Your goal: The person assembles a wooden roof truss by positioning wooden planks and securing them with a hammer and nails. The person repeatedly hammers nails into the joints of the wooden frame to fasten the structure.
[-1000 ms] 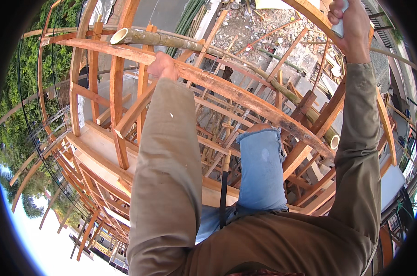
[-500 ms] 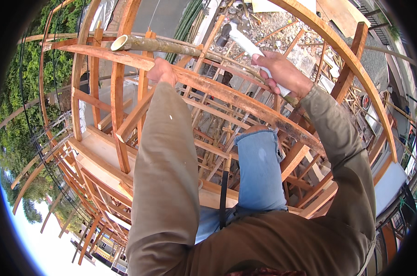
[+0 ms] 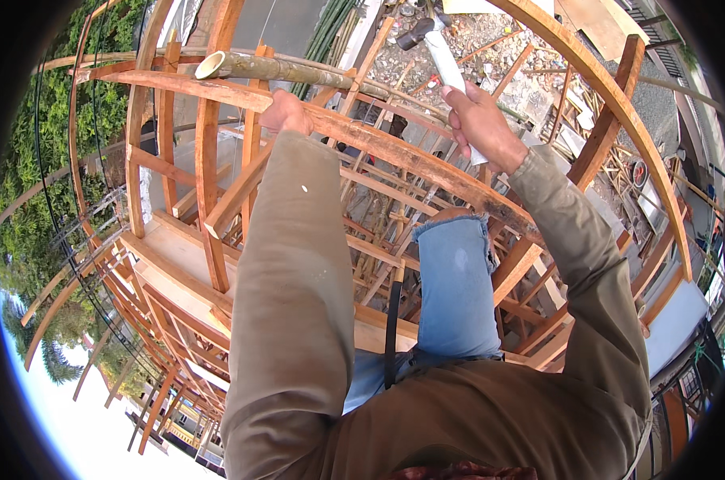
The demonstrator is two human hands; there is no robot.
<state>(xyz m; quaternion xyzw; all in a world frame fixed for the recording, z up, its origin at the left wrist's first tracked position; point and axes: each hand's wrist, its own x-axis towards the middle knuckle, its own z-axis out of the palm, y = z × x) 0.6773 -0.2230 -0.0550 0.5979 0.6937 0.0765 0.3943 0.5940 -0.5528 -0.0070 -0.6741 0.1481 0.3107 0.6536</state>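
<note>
My left hand (image 3: 286, 114) is closed around a long reddish-brown wooden beam (image 3: 410, 164) that runs slantwise across the frame, from upper left to lower right. In my right hand (image 3: 484, 128) is a hammer (image 3: 444, 66), its white handle gripped near the lower end. The dark hammer head points away from me, raised above the beam and apart from it. A cut bamboo pole (image 3: 274, 72) lies just beyond my left hand, its hollow end facing left.
Open timber framing (image 3: 208, 176) surrounds me, with gaps between its members and rubble (image 3: 490, 44) on the ground far below. A curved beam (image 3: 618, 96) arcs over the right side. Dark cables (image 3: 46, 176) hang at the left by green trees (image 3: 26, 144).
The hammer has tilted more upright, its head shifting farther away and to the right. My right hand has moved slightly left. My left hand keeps its place on the beam.
</note>
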